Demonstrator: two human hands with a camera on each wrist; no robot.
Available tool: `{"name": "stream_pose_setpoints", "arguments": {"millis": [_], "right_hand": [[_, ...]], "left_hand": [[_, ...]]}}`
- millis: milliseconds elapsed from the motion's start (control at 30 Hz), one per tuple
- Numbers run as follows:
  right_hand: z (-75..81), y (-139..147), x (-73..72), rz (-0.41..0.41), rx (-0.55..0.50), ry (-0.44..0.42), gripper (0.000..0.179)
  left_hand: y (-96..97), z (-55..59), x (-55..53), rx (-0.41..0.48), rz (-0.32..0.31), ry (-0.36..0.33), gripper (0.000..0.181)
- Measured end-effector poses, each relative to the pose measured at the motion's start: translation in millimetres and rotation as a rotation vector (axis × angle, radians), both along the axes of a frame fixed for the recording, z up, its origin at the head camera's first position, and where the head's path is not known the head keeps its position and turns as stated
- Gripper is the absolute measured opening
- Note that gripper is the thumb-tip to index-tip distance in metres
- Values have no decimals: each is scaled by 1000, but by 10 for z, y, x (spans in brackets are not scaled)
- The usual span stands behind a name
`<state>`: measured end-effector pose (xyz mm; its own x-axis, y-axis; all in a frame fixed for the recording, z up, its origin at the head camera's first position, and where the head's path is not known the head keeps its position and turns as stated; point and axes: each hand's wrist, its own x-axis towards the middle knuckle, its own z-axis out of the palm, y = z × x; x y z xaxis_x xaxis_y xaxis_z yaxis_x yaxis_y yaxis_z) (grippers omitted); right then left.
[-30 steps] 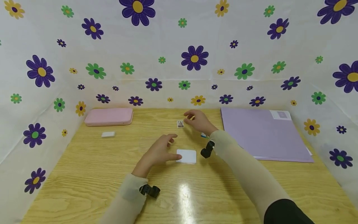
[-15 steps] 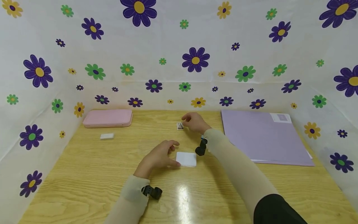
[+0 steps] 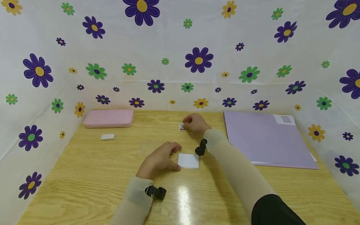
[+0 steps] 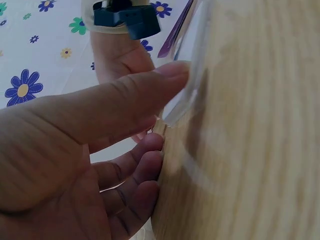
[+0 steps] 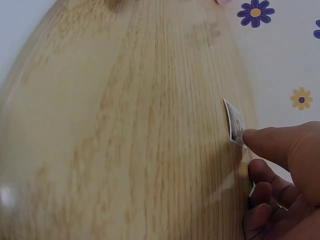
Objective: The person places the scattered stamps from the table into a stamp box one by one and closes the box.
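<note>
In the head view my right hand (image 3: 197, 124) is at the back of the table, its thumb and forefinger at the right edge of a small white-bordered photo (image 3: 181, 127). The right wrist view has the thumb tip on the photo (image 5: 235, 125), with the other fingers curled below; the forefinger's contact is hidden. My left hand (image 3: 159, 158) rests beside a flat white rectangular case (image 3: 188, 161). Its thumb touches the case's left edge, while the other fingers bend loosely on the table. Close up, the case (image 4: 187, 55) has a clear rim.
A pink pencil case (image 3: 109, 118) and a white eraser-like block (image 3: 107, 137) lie at the back left. The purple folder (image 3: 267, 140) covers the right side. A faint clear sheet (image 3: 149, 147) lies left of centre. Flowered cloth (image 3: 174, 40) stands behind the table.
My right hand has come down and left, from above the photo onto its right edge. The left thumb has slid toward the near left corner of the white case.
</note>
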<state>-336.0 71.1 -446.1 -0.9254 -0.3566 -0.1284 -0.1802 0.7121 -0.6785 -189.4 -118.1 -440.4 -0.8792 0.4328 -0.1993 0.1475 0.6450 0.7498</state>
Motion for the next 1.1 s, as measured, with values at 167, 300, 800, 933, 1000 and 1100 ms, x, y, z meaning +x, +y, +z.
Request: {"name": "stream_pose_setpoints", "arguments": {"millis": [167, 300, 800, 933, 1000, 1100], "right_hand": [[-24, -19, -19, -13, 21, 5, 15], [-50, -19, -33, -10, 32, 12, 14], [-15, -12, -38, -33, 19, 17, 5], [-29, 22, -45, -31, -48, 31, 4], [-34, 28, -38, -53, -97, 13, 5], [-5, 24, 16, -105, -176, -26, 10]], "left_hand": [[6, -3, 6, -21, -3, 17, 63], [18, -17, 19, -41, -1, 48, 57], [45, -26, 13, -84, -11, 83, 52], [48, -25, 10, -84, -14, 99, 51], [47, -28, 8, -88, -14, 105, 51], [45, -33, 6, -90, -15, 110, 51]]}}
